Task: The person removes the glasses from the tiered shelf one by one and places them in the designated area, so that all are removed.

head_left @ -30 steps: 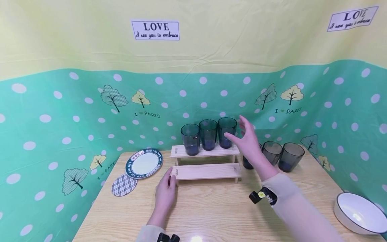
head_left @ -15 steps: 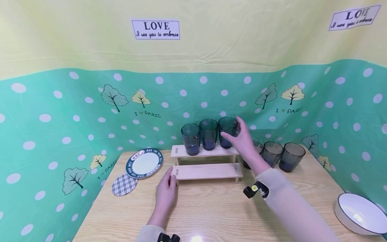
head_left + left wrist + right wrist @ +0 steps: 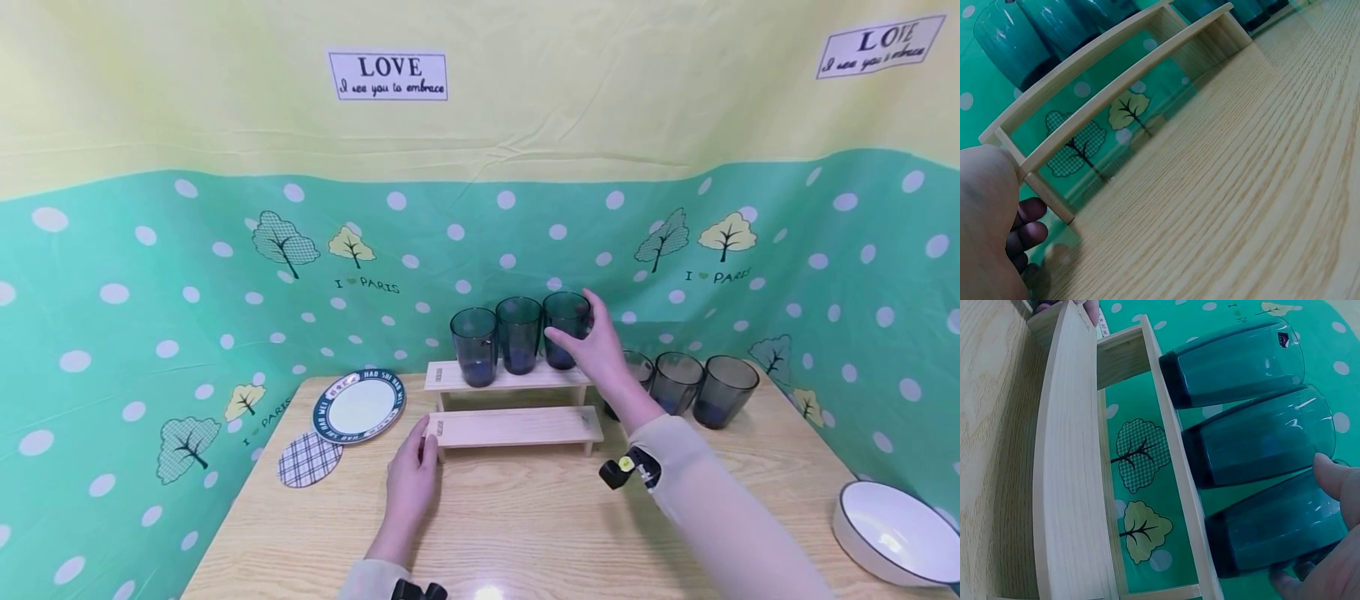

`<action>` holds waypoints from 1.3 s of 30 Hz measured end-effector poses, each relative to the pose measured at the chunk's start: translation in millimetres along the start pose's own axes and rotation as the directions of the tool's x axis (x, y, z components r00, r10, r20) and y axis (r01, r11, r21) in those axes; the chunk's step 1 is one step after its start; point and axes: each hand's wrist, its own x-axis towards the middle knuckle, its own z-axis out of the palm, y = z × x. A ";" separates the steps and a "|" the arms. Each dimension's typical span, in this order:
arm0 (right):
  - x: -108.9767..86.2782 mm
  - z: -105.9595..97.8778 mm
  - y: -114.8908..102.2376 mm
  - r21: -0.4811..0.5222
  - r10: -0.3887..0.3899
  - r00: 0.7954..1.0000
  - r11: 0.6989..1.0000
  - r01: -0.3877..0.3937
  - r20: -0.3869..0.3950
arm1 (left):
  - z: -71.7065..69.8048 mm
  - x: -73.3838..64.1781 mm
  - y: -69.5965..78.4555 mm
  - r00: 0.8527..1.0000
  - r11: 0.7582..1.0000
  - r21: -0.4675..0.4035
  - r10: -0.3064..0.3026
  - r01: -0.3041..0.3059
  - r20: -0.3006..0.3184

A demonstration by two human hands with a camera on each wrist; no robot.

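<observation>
Three dark blue-green drinking glasses stand upright in a row on the upper tier of a two-tier wooden rack (image 3: 517, 427): a left glass (image 3: 474, 346), a middle glass (image 3: 517, 333) and a right glass (image 3: 561, 315). My right hand (image 3: 603, 354) holds the right glass from its right side, thumb in front and fingers behind, partly hidden by the glass. In the right wrist view the thumb (image 3: 1329, 478) lies near its rim. My left hand (image 3: 411, 475) grips the left end of the lower tier, which bears nothing.
Three more dark glasses (image 3: 723, 392) stand on the table right of the rack, one partly behind my right forearm. A blue-rimmed plate (image 3: 322, 412) and a checked coaster (image 3: 309, 460) lie left. A white bowl (image 3: 870, 542) sits at the right edge. Patterned cloth (image 3: 525, 217) hangs behind.
My right hand has moved slightly left, from beside the right glass to around it. My left hand has stayed on the rack, and the glasses stand where they were.
</observation>
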 end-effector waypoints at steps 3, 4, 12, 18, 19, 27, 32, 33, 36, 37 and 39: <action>0.3 0.2 -0.2 0.000 0.001 1.000 1.000 -0.001 -0.003 | 0.3 -0.3 0.1 1.000 1.000 0.006 0.003 -0.003 -0.005; 0.4 0.3 -0.2 -0.001 0.001 1.000 1.000 -0.001 -0.005 | 0.3 -0.5 0.2 1.000 1.000 0.007 0.005 -0.005 -0.006; 0.8 1.2 -0.4 -0.005 0.013 1.000 1.000 -0.013 -0.021 | 0.0 -1.1 0.5 1.000 1.000 0.012 0.011 -0.011 -0.011; -1.3 0.2 0.2 -0.002 0.024 0.999 1.000 -0.024 -0.040 | 0.1 -1.4 0.0 1.000 1.000 0.001 -0.001 0.001 0.001; -1.9 0.0 0.3 -0.001 0.026 0.999 1.000 -0.026 -0.043 | -0.1 -1.4 -0.1 1.000 1.000 -0.002 -0.006 0.006 0.004; -10.1 -5.1 -2.5 0.023 0.025 0.998 0.999 -0.024 -0.053 | 0.6 -1.0 -0.1 1.000 1.000 0.000 -0.004 0.004 -0.001; -19.8 -12.4 -9.5 0.023 0.022 0.999 1.000 -0.021 -0.047 | 1.1 0.4 -1.2 1.000 1.000 0.000 -0.011 0.011 0.000; -22.0 -13.7 -10.9 0.019 0.019 0.999 1.000 -0.018 -0.047 | 1.0 0.5 -1.0 1.000 1.000 -0.003 -0.012 0.012 0.001; -28.4 -17.8 -13.7 0.015 0.000 0.999 1.000 0.000 -0.046 | 0.6 0.7 -0.9 1.000 1.000 -0.006 -0.016 0.016 0.004; -30.4 -19.1 -14.0 0.018 -0.007 0.999 1.000 0.008 -0.045 | 0.7 0.8 -1.1 1.000 1.000 -0.007 -0.016 0.016 0.003; -34.3 -21.4 -14.7 0.025 -0.023 0.999 0.999 0.024 -0.040 | 0.7 0.2 -1.1 1.000 1.000 -0.008 -0.012 0.012 0.000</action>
